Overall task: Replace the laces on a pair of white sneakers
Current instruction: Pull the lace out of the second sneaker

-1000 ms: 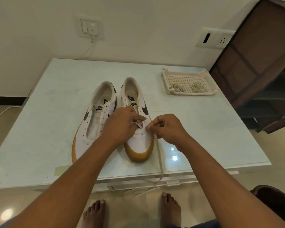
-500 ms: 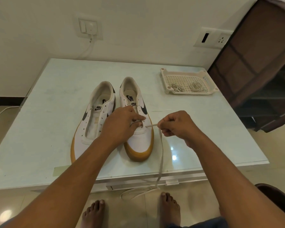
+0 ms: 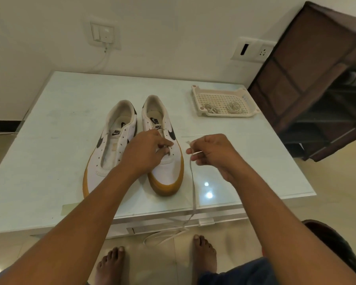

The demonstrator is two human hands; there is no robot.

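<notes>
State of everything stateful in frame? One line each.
Left sneaker: unlaced, on table.
Right sneaker: no lace visible, gripped at eyelets.
Lace: pinched, hangs off table edge.
Tray: holds two coiled laces.
Left hand: grips right sneaker.
Right hand: pinches lace.

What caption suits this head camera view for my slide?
Left hand holds a white gum-soled sneaker while right hand pinches a flat white lace.

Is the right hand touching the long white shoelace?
Touching. The head view shows the right hand pinching the shoelace near its tip, and the rest hangs down past the edge of the table.
</notes>
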